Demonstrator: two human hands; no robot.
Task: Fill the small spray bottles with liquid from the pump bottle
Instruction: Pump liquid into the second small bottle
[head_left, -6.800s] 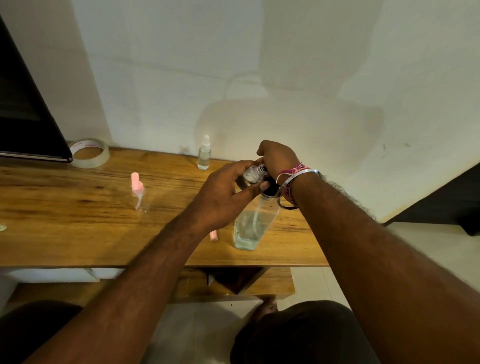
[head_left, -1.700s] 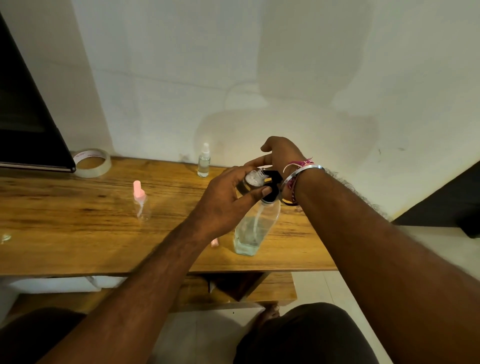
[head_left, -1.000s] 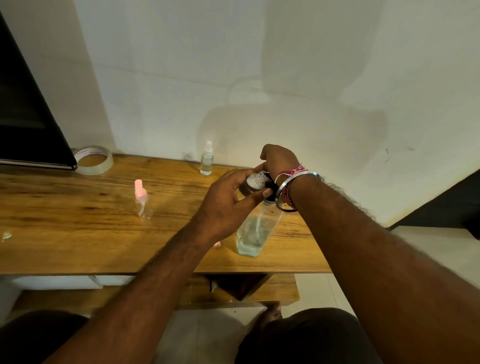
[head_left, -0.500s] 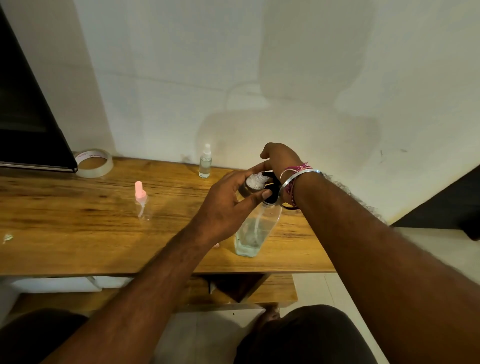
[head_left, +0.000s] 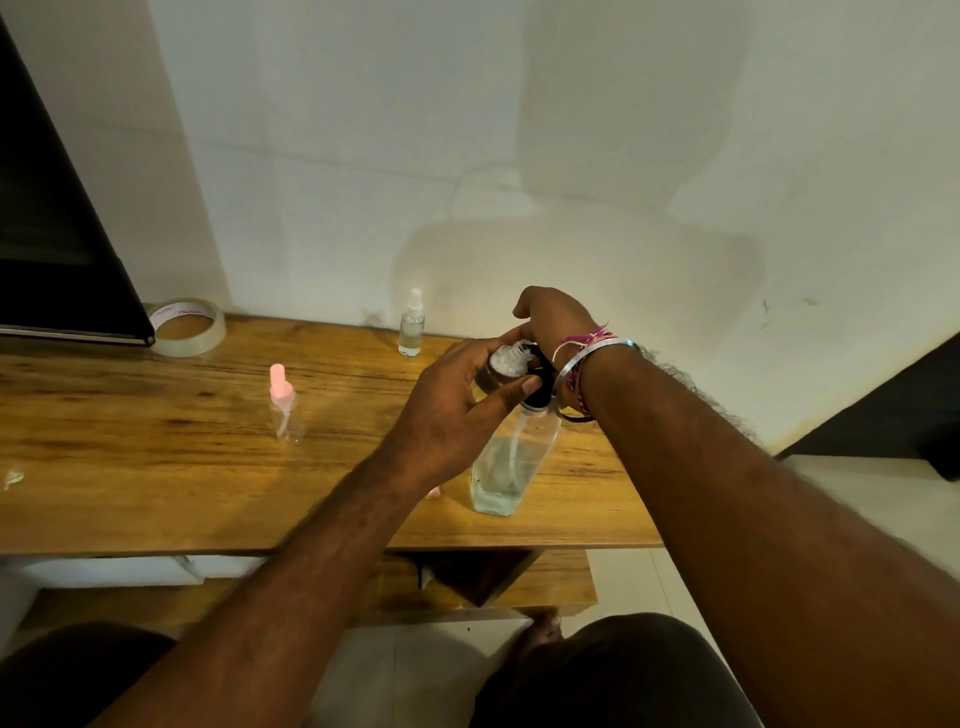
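Note:
A clear pump bottle with a black pump head stands near the front edge of the wooden table, partly filled with pale liquid. My left hand holds a small open spray bottle tilted against the pump's nozzle. My right hand sits on top of the pump head, fingers curled over it. Another small spray bottle with a pink top stands to the left. Near the wall stands a third with a white top. A pink cap lies half hidden behind my left wrist.
A roll of clear tape lies at the back left beside a dark screen. A white wall runs close behind the table. A lower wooden shelf sits under the tabletop. My knees are below the front edge.
Both hands stay at the pump head with the small bottle held to the nozzle. My right hand has bobbed slightly up and down on the pump. The other bottles have not moved.

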